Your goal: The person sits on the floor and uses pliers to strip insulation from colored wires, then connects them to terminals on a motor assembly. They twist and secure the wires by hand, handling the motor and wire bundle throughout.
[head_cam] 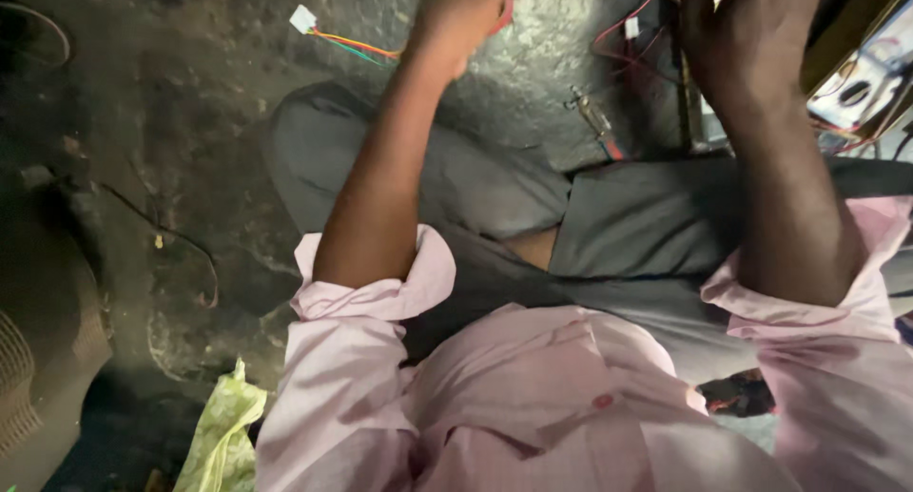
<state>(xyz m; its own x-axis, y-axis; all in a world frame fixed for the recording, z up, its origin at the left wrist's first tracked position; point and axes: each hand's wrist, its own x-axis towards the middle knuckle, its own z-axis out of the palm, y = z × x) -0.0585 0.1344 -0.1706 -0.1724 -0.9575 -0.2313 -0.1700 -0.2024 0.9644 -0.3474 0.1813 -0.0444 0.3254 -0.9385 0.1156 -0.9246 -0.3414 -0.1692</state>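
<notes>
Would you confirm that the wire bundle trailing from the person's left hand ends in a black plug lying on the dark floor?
Not quite: the head view shows the plug as white, not black. The rest holds: the coloured wire bundle trails from the left hand, and its end lies on the dark floor.

left hand [456, 17]: blurred, fingertips cut by top edge | right hand [751, 36]: fingers cropped, grip unreadable

Where things lie around us

Our left hand [459, 12] is beside the wire plug [303, 19] on the floor [171, 121]; our right hand [751, 36] is by the box [870, 74].
</notes>
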